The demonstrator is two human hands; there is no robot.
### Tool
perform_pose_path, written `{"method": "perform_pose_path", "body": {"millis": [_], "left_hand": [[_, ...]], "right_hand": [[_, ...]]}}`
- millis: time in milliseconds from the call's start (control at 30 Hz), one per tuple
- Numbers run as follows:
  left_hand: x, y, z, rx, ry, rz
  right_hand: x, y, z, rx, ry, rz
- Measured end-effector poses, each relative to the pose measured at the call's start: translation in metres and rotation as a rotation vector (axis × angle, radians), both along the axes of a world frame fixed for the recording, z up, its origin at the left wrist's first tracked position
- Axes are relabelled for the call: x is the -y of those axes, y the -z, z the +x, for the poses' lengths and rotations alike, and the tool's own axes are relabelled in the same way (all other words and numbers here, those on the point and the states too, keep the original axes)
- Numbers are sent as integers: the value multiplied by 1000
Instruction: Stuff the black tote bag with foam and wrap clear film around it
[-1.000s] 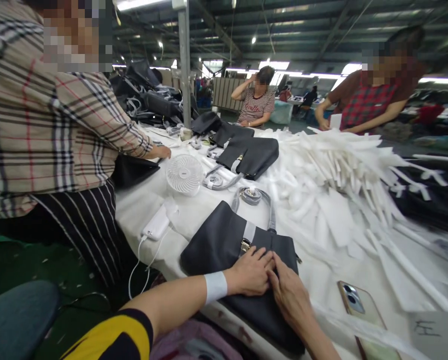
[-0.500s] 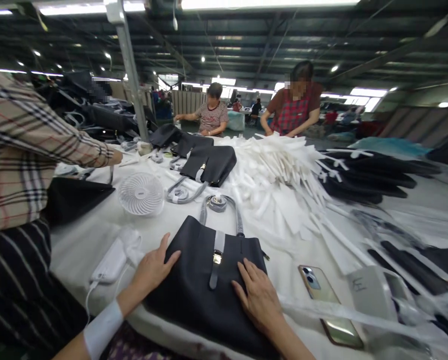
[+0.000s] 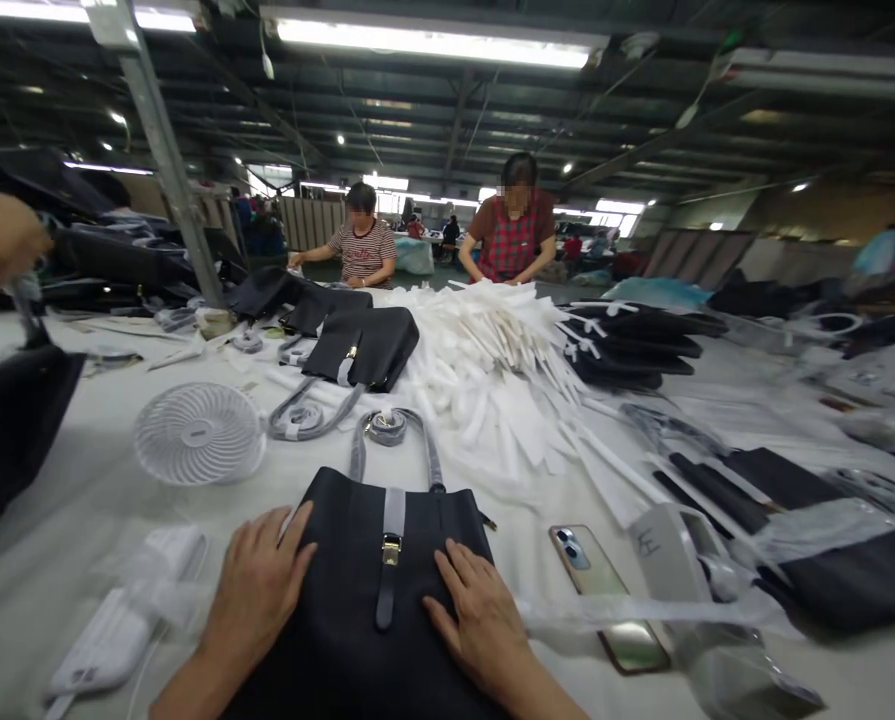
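A black handbag (image 3: 342, 620) lies in front of me, its front strap partly covered in pale wrap and fastened by a gold clasp (image 3: 391, 550). Its grey-wrapped handle (image 3: 433, 450) stretches away over the table, around a coiled, wrapped strap (image 3: 385, 427). My left hand (image 3: 256, 580) rests along the bag's left side, fingers extended and thumb on the leather. On the right part of the front panel, my right hand (image 3: 481, 610) lies with its fingers spread. Neither hand is closed round anything. The bag's lower end runs out of view.
Left of the bag are a white fan (image 3: 199, 432) and a white power strip (image 3: 102, 640). A phone (image 3: 604, 595) and a tape dispenser (image 3: 679, 560) lie right. Beyond are another black bag (image 3: 364, 345), white padding strips (image 3: 492, 330) and two co-workers; a third person's arm (image 3: 4, 240) reaches in left.
The view has swung right. My left hand has shifted farther up along the bag's left side, while my right hand stays on the front. The person at left has lifted a black bag.
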State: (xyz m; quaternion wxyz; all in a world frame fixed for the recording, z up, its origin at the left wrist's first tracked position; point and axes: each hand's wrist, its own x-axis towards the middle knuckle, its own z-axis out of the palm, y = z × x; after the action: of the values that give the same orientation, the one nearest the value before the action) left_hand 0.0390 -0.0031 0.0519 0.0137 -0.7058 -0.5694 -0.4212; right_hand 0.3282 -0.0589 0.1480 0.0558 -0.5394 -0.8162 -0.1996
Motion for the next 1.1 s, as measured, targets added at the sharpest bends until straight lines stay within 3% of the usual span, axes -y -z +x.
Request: {"method": "perform_pose_path", "body": {"millis": [67, 133, 200, 267, 367, 467, 533, 633, 733, 900, 1000, 1100], "left_hand": [[3, -31, 28, 74, 220, 97], [5, -51, 63, 90, 476, 128], [4, -56, 95, 24, 659, 127], [0, -49, 120, -77, 740, 95], [-3, -35, 136, -201, 730, 24], [0, -34, 135, -262, 691, 0], [2, -38, 133, -280, 675, -1], [2, -42, 132, -298, 659, 7], [1, -40, 134, -317, 647, 15], [-2, -40, 136, -350, 629, 15], [-2, -43, 136, -355, 621, 19], [-1, -44, 136, -361, 610, 22]], "right_hand": [[2, 1, -1, -40, 12, -2], [5, 3, -2, -74, 9, 3], [6, 5, 1, -109, -19, -4], [1, -1, 8, -191, -56, -46], [-26, -33, 29, -425, -24, -40], [-81, -77, 64, -552, 118, 249], [-124, -100, 92, -585, 217, 321], [-174, -114, 128, -629, 288, 328], [-202, -109, 148, -675, 350, 313], [-219, -102, 157, -764, 458, 302], [-209, -119, 152, -777, 536, 323], [-174, -145, 137, -756, 586, 330]]}}
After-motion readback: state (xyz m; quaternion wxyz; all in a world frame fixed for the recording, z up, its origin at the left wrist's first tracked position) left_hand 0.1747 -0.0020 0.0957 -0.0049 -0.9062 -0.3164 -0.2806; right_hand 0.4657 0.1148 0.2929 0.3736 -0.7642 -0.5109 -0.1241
